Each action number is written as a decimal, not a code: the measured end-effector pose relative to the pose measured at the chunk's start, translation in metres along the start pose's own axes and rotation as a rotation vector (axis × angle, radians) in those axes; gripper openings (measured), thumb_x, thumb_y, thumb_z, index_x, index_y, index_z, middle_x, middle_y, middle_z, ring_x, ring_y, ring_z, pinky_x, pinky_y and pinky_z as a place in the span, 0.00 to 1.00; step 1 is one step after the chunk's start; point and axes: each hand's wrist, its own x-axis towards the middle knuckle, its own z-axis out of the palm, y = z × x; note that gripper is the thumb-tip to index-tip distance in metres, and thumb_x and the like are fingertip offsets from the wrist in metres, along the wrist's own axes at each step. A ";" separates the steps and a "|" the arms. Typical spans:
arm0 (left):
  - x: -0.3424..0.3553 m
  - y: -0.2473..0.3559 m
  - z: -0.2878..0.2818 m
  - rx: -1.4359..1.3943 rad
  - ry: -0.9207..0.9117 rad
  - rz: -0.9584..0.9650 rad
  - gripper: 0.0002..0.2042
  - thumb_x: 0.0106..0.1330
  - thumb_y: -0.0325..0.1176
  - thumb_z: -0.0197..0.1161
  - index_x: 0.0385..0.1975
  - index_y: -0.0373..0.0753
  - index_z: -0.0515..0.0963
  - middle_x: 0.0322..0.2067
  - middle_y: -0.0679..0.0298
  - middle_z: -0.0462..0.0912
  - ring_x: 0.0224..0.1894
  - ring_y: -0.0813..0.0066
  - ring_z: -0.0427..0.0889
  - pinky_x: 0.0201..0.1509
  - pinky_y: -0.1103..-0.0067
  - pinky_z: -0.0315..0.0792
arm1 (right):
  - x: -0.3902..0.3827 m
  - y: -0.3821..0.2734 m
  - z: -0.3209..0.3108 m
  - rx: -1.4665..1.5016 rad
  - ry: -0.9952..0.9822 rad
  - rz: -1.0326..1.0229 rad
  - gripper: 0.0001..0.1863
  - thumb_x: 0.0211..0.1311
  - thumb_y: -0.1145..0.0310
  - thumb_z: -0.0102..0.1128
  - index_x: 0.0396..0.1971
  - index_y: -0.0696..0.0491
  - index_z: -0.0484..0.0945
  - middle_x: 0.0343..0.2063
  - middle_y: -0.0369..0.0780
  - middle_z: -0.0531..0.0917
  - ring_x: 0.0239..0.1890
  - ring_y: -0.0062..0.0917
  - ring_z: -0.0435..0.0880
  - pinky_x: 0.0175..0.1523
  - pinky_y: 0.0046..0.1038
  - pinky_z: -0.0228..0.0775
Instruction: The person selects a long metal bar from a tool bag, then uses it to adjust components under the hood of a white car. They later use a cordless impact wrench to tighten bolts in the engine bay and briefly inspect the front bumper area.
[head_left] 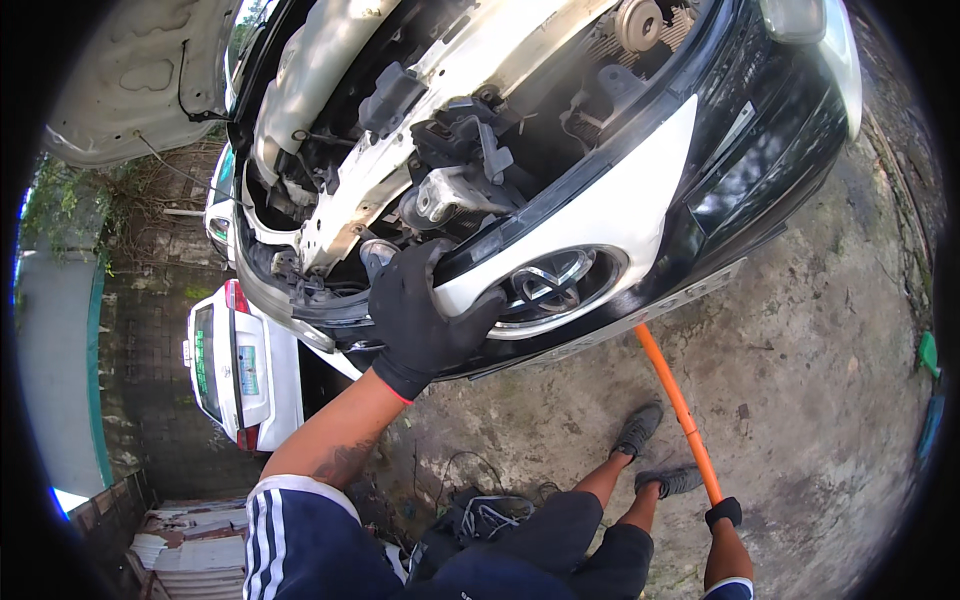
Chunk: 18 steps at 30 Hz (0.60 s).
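My left hand [425, 312], in a black glove, grips the upper edge of the white and black front bumper [610, 215] of a car. Its fingers reach over into the engine bay and the thumb rests on the outer face, beside the chrome emblem [552, 283]. Down at the right, my right hand [724, 513], gloved too, is closed around the end of a long orange pole [686, 425]. The pole's far end runs in under the bumper, where it is hidden.
The raised hood [140, 75] stands at the upper left. Brackets and a white crossmember [400, 125] show inside the engine bay. A white car [250, 365] is parked at the left by a wall. Dark cables and a bag [480, 515] lie near my legs on the concrete floor [790, 400].
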 end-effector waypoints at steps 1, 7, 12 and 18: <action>-0.002 0.001 -0.002 -0.013 0.001 -0.008 0.33 0.45 0.51 0.75 0.47 0.36 0.74 0.37 0.55 0.79 0.36 0.57 0.80 0.41 0.66 0.72 | -0.007 0.004 0.000 -0.002 0.010 -0.080 0.18 0.43 0.60 0.70 0.35 0.53 0.80 0.34 0.45 0.86 0.37 0.40 0.87 0.43 0.40 0.79; -0.004 0.003 -0.006 -0.005 -0.002 -0.005 0.32 0.46 0.51 0.75 0.46 0.36 0.74 0.35 0.55 0.79 0.34 0.58 0.79 0.38 0.66 0.72 | -0.131 0.004 -0.091 0.129 0.017 -0.532 0.19 0.46 0.59 0.68 0.36 0.53 0.77 0.28 0.46 0.84 0.33 0.45 0.85 0.39 0.44 0.77; -0.003 0.003 -0.006 0.043 -0.004 0.000 0.33 0.48 0.53 0.74 0.47 0.36 0.73 0.36 0.54 0.78 0.34 0.57 0.78 0.37 0.64 0.71 | -0.145 -0.004 -0.099 0.137 0.083 -0.529 0.16 0.45 0.60 0.68 0.32 0.53 0.78 0.26 0.47 0.84 0.32 0.46 0.85 0.39 0.44 0.77; -0.006 0.001 -0.005 0.040 -0.022 -0.024 0.33 0.49 0.53 0.73 0.48 0.36 0.72 0.37 0.53 0.78 0.35 0.55 0.78 0.38 0.63 0.70 | -0.024 0.005 -0.020 0.034 0.019 -0.170 0.12 0.46 0.65 0.69 0.33 0.52 0.83 0.33 0.45 0.86 0.38 0.40 0.87 0.43 0.38 0.79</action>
